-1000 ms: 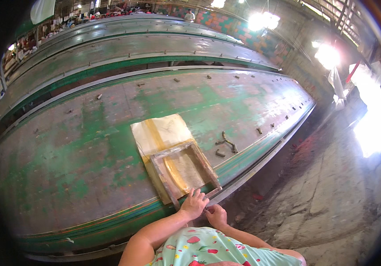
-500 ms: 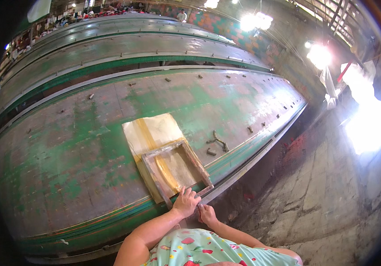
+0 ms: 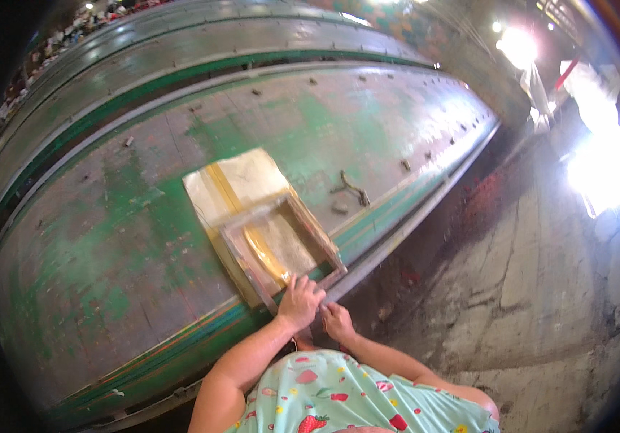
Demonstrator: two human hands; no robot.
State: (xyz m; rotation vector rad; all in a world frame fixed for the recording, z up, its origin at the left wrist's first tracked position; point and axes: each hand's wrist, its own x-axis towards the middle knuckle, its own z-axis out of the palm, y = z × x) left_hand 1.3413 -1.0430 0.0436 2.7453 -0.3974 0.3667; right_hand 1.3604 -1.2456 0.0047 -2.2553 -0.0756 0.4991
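- One sleeveless, pale green garment (image 3: 324, 397) printed with strawberries and other fruit, worn by the person, filling the middle of the lower edge.
- Two bare forearms (image 3: 256, 350), one at each side of the garment, angled inward to nearly meeting hands.
- Left hand (image 3: 300, 302) laid over the near bar of a wooden frame, fingers bent; firmness of grip impossible to tell.
- Right hand (image 3: 337, 322) just beside the left, below the frame's near end, fingers curled in; anything held inside impossible to tell.
- Wooden frame (image 3: 316, 234), worn and rectangular, flat at the near edge of a long table, overlapping the near part of a cream panel.
- Cream panel (image 3: 256, 173) with a yellowish-brown stripe (image 3: 225, 184) along its length, reaching out beyond the frame's far end.
- Long table (image 3: 108, 267) beneath, patchy green and grey-brown, narrowing toward the upper right.
- To the right of the frame, on the tabletop, a dark branched piece (image 3: 354, 190) and a small block (image 3: 339, 208) near each other.
- Cracked, grey floor (image 3: 519, 310) along the right.
- Farther back, more long tables (image 3: 158, 86), side by side.
- Upper right, hanging white material (image 3: 535, 94) and a glaring lamp (image 3: 518, 47).
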